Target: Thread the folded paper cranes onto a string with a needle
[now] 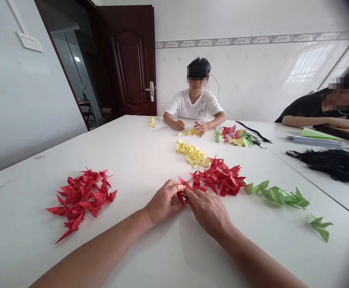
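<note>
Both my hands meet at the middle of the white table (138,256), fingers closed around one red paper crane (181,195). My left hand (164,203) pinches it from the left, while my right hand (209,211) grips it from the right with bent fingers. The fingers hide most of the crane. Just beyond them lies a heap of red paper cranes (224,178). Yellow paper cranes (194,155) continue behind that heap, and light green ones (285,197) trail off to the right. A separate pile of red cranes (84,198) sits to the left of my left arm.
Across the table a person in a white shirt (196,105) handles yellow pieces. Another person in a dark top (308,106) leans in at the right. Black cords (332,164) and a stack of coloured paper (315,138) lie at the right. A table seam runs there.
</note>
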Demonstrator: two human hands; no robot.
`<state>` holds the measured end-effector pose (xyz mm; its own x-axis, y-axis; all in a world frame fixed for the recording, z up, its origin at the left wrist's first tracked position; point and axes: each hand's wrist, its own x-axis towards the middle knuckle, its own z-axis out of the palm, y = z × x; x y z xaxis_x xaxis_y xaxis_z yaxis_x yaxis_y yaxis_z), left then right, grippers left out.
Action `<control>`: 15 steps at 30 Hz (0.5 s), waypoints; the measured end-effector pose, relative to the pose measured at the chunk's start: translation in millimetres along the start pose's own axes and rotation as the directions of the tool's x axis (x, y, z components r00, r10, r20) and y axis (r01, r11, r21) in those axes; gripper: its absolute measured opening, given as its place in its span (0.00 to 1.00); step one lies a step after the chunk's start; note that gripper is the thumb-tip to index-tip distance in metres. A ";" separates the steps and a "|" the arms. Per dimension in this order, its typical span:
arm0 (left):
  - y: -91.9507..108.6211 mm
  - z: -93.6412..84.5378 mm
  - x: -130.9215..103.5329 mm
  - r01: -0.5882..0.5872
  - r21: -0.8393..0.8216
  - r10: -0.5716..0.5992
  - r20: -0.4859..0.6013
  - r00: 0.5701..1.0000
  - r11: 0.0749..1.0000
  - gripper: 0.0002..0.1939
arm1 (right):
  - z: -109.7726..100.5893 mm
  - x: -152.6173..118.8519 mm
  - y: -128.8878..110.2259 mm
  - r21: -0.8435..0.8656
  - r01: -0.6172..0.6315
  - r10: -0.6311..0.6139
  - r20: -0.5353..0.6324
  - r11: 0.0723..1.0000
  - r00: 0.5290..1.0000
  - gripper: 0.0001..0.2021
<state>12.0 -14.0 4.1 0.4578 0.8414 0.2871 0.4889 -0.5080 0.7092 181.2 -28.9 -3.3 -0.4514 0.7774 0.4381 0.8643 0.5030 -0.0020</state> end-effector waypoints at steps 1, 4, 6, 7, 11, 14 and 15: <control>-0.3 -0.1 0.2 -0.004 0.000 0.004 0.000 1.000 1.000 0.22 | 0.2 0.2 0.1 -0.001 0.003 -0.003 0.006 1.000 1.000 0.11; -1.4 0.1 0.6 0.002 0.000 -0.002 0.001 1.000 1.000 0.23 | 0.1 0.5 0.2 0.004 -0.005 0.005 0.026 1.000 1.000 0.12; -2.0 0.4 0.7 0.015 0.005 -0.015 -0.002 1.000 1.000 0.23 | -0.8 0.6 -0.1 0.037 -0.027 0.025 0.040 0.999 0.999 0.12; -2.3 0.6 0.8 0.020 0.009 -0.020 -0.004 1.000 1.000 0.23 | -1.5 0.6 -0.2 0.064 -0.045 0.042 0.049 0.997 0.998 0.13; -3.3 0.8 0.7 0.022 0.012 -0.021 -0.025 0.999 1.000 0.23 | -4.0 1.2 -0.3 0.199 -0.161 0.146 0.086 0.967 0.985 0.13; -3.6 0.5 0.7 0.030 0.018 -0.029 -0.046 0.998 0.999 0.22 | -4.4 2.2 1.3 0.306 -0.229 0.207 0.101 0.924 0.973 0.13; -3.6 0.4 0.8 0.037 0.022 -0.036 -0.049 0.998 0.999 0.22 | -4.4 2.6 2.0 0.334 -0.240 0.216 0.108 0.912 0.970 0.13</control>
<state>10.9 -11.7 1.5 0.4032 0.8672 0.2923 0.5215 -0.4802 0.7053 182.7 -27.6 1.8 -0.2755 0.9036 0.3280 0.8219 0.3983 -0.4072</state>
